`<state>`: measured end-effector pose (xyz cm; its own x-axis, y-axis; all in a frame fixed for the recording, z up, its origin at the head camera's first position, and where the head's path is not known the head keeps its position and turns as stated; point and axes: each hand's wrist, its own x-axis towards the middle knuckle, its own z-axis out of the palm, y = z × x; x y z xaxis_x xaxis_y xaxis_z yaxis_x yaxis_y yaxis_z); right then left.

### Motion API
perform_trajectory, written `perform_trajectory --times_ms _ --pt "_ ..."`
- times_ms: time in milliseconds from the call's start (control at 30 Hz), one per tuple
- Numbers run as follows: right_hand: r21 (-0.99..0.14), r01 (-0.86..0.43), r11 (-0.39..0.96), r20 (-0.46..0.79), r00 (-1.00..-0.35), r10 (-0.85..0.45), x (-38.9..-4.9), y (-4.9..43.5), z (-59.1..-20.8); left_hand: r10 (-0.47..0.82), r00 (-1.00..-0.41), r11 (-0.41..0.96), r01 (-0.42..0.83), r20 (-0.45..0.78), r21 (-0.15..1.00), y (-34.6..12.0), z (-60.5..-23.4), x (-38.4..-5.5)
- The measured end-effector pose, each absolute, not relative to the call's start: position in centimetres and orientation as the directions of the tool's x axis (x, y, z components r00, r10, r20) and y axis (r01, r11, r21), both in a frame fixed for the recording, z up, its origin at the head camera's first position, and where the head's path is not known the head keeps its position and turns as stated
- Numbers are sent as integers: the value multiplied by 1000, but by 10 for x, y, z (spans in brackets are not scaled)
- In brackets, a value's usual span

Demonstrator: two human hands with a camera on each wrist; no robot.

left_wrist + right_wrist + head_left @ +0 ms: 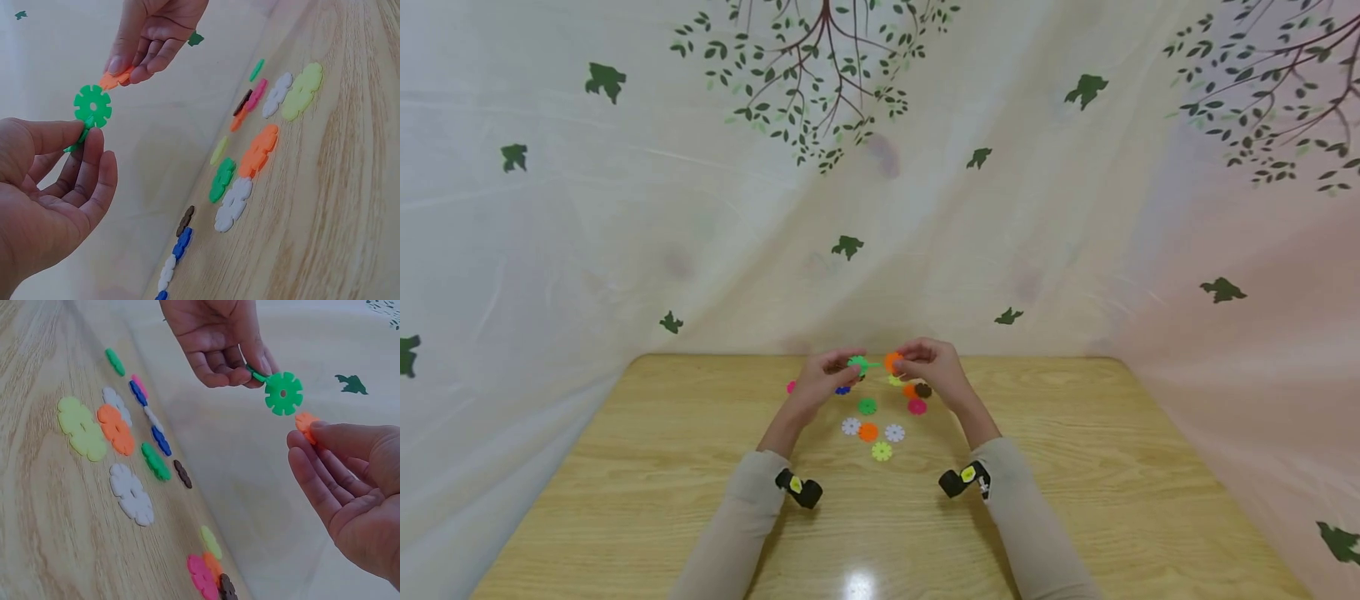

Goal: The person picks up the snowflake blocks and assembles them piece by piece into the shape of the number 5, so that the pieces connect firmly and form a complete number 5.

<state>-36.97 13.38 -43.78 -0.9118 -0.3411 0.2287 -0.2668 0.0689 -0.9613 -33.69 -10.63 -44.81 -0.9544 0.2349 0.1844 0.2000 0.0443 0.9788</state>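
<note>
In the head view, the left hand point(817, 383) has its grip closed on a joined pair of green notched discs point(857, 363), and the right hand point(937, 373) pinches an orange notched disc point(892, 362). Both pieces are held up near the far edge of the wooden counter point(625, 508), with a narrow gap between them. The hanging cloth point(925, 267) rises just behind that edge, so room is tight there; the counter reaches wide past both sleeves. The left hand partly hides a blue disc point(842, 390).

In the left wrist view, one green disc faces the camera; its partner stands edge-on, mostly covered by thumb and fingertips (where the two join is hard to make out). The right hand covers much of the orange disc. Another blue disc point(162, 295) is cut off at the bottom.

In the right wrist view, the green and orange pieces are just apart, with cloth behind them. A brown disc point(227, 587) runs out of frame below, and discs along the counter's edge look too foreshortened to show their holes clearly.
</note>
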Motion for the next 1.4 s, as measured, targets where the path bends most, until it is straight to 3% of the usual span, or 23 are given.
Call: perform_trajectory --times_ms 500,1000,1400 --pt "-969 -216 117 165 -926 -341 -365 130 -435 235 -954 65 205 185 977 -102 -449 -336" --pt "-965 -230 123 177 -925 -336 -361 129 -436 212 -974 -36 73 79 997 -102 -450 -336" --pt "-968 -246 48 214 -910 -354 -360 124 -439 185 -981 -37 54 60 998 -105 -447 -335"
